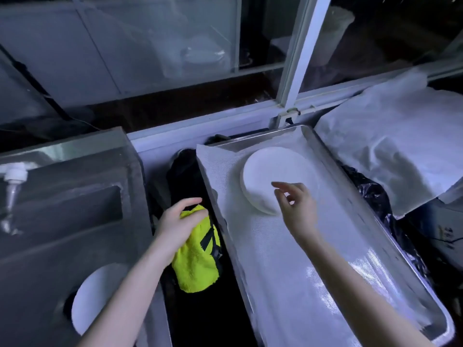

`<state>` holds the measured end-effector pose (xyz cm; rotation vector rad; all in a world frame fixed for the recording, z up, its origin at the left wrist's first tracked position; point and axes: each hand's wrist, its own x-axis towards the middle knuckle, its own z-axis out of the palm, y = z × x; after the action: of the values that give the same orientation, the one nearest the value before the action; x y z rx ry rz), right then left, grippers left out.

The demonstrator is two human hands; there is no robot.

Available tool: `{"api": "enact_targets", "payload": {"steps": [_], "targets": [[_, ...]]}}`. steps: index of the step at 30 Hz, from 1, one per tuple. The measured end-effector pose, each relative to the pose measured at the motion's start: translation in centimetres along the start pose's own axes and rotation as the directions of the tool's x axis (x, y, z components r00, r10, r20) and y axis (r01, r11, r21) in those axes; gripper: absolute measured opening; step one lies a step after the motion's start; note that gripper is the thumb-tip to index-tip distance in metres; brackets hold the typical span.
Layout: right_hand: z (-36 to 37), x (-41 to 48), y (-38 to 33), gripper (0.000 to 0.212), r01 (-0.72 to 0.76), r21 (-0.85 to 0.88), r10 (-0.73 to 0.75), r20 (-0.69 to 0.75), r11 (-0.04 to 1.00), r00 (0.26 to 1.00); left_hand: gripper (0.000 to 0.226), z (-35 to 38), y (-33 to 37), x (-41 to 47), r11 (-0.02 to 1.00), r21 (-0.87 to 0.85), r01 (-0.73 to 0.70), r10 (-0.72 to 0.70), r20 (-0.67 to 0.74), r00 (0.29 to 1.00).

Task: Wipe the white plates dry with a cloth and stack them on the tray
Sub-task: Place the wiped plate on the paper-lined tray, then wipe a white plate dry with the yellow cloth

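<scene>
My right hand [295, 206] is over the tray [313, 271]. Its fingers are relaxed and a little apart, and it holds nothing. The fingertips are above the near edge of the white plates [265, 171]. I cannot tell if they touch the rim or only hover over it. These plates lie flat, as a low stack it seems, toward the far end of the tray and closer to its left edge than to its right edge.

My left hand [175, 221] is beside the left edge of the tray, over the dark gap there. Its fingers are curled around the yellow cloth [198, 259], which hangs down from the grip toward me.

Further to the left, well apart from the tray, one more white plate [95, 296] lies in the sink [62, 221], near the corner closest to me, and my left forearm covers part of it. I judge this plate is the next one to dry. It lies to the left of both hands and nearer to me. The left hand is closer to it, but that hand is busy with the cloth. My right hand is free, but it must cross over.
</scene>
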<state>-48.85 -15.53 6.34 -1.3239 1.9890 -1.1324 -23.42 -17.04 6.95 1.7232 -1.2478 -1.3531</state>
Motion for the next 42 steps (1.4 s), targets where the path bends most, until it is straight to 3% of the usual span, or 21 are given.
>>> {"api": "enact_targets", "payload": {"steps": [4,9,13,17,23,27,29,32,35,42], "targets": [[5.2,-4.3,-5.2,0.019,0.125,0.043,-0.132,0.258,0.991,0.957,0.02,-7.8,-3.5,-4.2,0.982,-0.161,0.099,-0.113,-0.082,0.99],[13.2,-10.9,-10.9,0.02,0.248,0.083,-0.255,0.513,0.965,0.82,0.012,-17.7,-10.5,-9.0,0.894,-0.369,0.255,-0.349,-0.216,0.912],[19.9,-15.8,-12.4,0.025,0.206,0.011,-0.162,0.662,0.978,0.732,0.024,-23.9,-16.7,-11.3,0.758,-0.513,0.404,-0.55,-0.167,0.818],[26.9,-20.2,-11.7,0.036,0.077,-0.153,0.065,0.748,0.985,0.66,0.024,-28.7,-22.4,-11.4,0.644,-0.528,0.554,-0.69,-0.088,0.719],[36.1,-24.2,-7.6,0.051,-0.142,-0.394,0.396,0.696,0.908,0.598,0.022,-31.7,-30.2,-7.4,0.569,-0.478,0.668,-0.77,-0.026,0.637],[40.9,-25.0,-4.2,0.059,-0.216,-0.51,0.529,0.617,0.832,0.582,0.019,-31.7,-35.1,-3.7,0.575,-0.388,0.72,-0.784,-0.01,0.621],[42.7,-25.1,-2.5,0.062,-0.252,-0.543,0.578,0.59,0.801,0.563,0.018,-31.5,-37.1,-2.0,0.6,-0.336,0.726,-0.772,-0.003,0.636],[44.6,-25.0,-0.5,0.059,-0.327,-0.56,0.635,0.543,0.761,0.549,0.042,-31.0,-39.7,0.0,0.632,-0.247,0.735,-0.754,0.024,0.657],[45.9,-24.7,0.8,0.064,-0.412,-0.559,0.684,0.467,0.72,0.561,0.037,-30.4,-41.1,1.5,0.677,-0.218,0.703,-0.722,-0.012,0.692],[47.1,-24.4,2.1,0.053,-0.459,-0.54,0.698,0.418,0.705,0.581,0.036,-29.2,-42.0,3.0,0.745,-0.117,0.656,-0.66,0.007,0.751]]}}
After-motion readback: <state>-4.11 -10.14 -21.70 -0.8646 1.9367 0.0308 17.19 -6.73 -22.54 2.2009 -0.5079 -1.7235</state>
